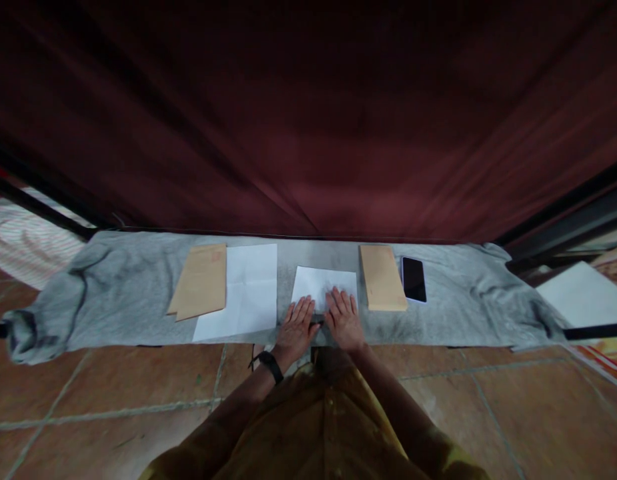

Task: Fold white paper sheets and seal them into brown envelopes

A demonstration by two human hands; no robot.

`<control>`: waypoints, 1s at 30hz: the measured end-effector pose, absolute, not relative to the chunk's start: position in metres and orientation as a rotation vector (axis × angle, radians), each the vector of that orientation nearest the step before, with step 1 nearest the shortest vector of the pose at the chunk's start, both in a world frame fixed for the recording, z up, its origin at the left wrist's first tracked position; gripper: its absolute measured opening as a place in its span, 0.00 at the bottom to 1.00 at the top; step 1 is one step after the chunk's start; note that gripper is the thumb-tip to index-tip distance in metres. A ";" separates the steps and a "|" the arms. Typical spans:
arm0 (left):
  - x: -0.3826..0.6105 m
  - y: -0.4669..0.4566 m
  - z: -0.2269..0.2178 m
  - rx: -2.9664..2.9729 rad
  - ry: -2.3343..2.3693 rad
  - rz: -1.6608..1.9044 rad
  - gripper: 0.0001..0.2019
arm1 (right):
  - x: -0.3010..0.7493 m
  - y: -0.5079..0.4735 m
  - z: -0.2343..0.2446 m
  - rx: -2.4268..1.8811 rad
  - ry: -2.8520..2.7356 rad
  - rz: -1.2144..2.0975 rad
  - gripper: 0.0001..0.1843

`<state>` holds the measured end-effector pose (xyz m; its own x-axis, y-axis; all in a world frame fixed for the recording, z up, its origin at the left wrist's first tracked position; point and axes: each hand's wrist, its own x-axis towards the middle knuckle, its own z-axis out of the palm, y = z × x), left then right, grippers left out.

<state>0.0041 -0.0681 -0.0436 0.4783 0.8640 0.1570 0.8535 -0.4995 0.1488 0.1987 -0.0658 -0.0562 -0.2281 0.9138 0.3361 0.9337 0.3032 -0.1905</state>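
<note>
The small white paper [308, 280] lay flat at the center of the gray cloth [128, 293], directly in front of the person. The left hand [295, 327] was positioned at the lower left corner of the paper, palm down, with the fingers extended and the fingertips on the paper. The right hand [345, 321] was positioned at the lower right part, also palm down, with the fingers slightly spread over the surface. Both hands were unclenched and grasped nothing; each pressed or rested from above. The two thumbs pointed toward each other near the lower edge of the paper, slightly apart. A black wristband [271, 367] encircled the left wrist.

To the left of the small paper, and apart from it, lay a larger white sheet [251, 287] with faint crease lines. Brown envelopes [203, 280] overlapped the left portion of this sheet, their lower ends fanned out. To the right of the small paper stood a thicker brown stack [383, 277], laid flat and slightly angled. A phone [414, 280] lay just beside the stack on its right, with its dark screen facing up. A dark red curtain [308, 153] hung behind the far edge of the cloth. Floor tiles [113, 380] were visible below the near edge.
</note>
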 end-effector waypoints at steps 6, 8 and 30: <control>0.003 -0.073 -0.046 2.615 1.624 0.371 0.29 | 0.190 -0.071 -0.055 -1.626 -2.298 0.052 0.26; 0.000 -0.076 -0.047 2.590 1.664 0.384 0.30 | 0.193 -0.072 -0.054 -1.639 -2.300 0.070 0.26; 0.013 -0.075 -0.046 2.702 1.437 0.308 0.31 | 0.203 -0.089 -0.053 -1.648 -2.313 -0.022 0.27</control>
<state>0.0128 -0.0745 -0.0457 0.5441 0.8264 0.1450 0.8132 -0.5619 0.1514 0.2026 -0.0888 -0.0533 -0.2968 0.9215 0.2503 0.9261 0.3417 -0.1599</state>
